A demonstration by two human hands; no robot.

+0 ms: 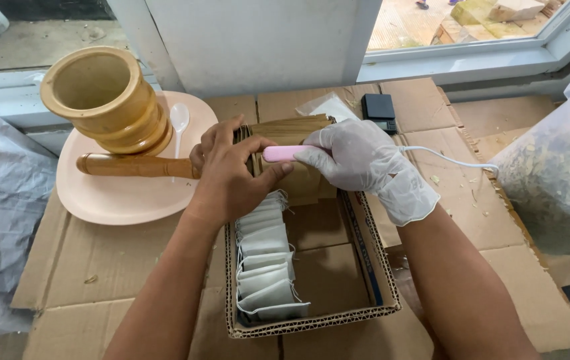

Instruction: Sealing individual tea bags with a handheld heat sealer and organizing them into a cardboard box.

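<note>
Sachets fill the cardboard tray's left side. Above its far end, my left hand steadies a brown pouch; gloved right hand fingers pinch the pink corded tool across it.

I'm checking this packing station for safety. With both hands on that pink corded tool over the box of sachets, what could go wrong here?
The left hand is bare and grips right beside the pink tool, so it may get hurt if the tip is hot or pinches. The white cord trails over the cardboard and could snag. The wooden mortar leans on the pink plate and might roll.
</note>
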